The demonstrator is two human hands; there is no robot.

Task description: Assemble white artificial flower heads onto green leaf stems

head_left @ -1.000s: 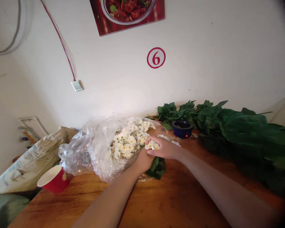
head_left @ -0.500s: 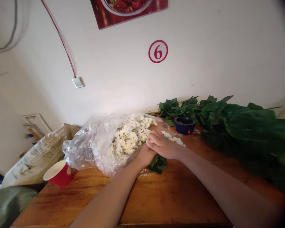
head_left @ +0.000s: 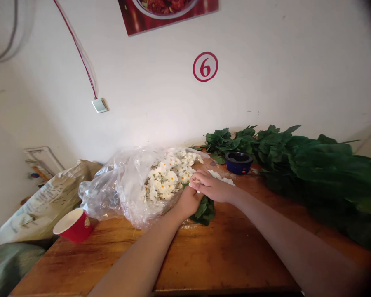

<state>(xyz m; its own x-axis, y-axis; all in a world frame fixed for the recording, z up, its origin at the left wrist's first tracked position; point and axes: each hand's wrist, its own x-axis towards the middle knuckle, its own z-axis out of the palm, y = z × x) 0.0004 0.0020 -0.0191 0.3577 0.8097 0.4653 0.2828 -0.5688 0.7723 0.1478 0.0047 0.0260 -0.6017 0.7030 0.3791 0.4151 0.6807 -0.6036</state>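
Note:
White flowers with yellow centres (head_left: 162,181) lie in a clear plastic bag (head_left: 130,202) on the wooden table. At the bag's right edge my left hand (head_left: 189,201) is closed, near green leaves (head_left: 205,211) that hang out below it; what its fingers grip is hidden. My right hand (head_left: 208,185) touches the top of my left hand, its fingers curled in a pinch on something too small to make out. More white blossoms (head_left: 219,176) show just behind my right wrist.
A small dark blue pot with a red light (head_left: 238,164) stands behind my hands. Long heaps of green leaves (head_left: 321,165) cover the table's right side. A red paper cup (head_left: 77,227) sits at the left edge, beside a large printed sack (head_left: 46,202). The wooden table (head_left: 222,255) reaches toward me.
The fingers of my right hand have curled in more tightly over my left hand. The whole view has shifted slightly, with the table's objects a little further left.

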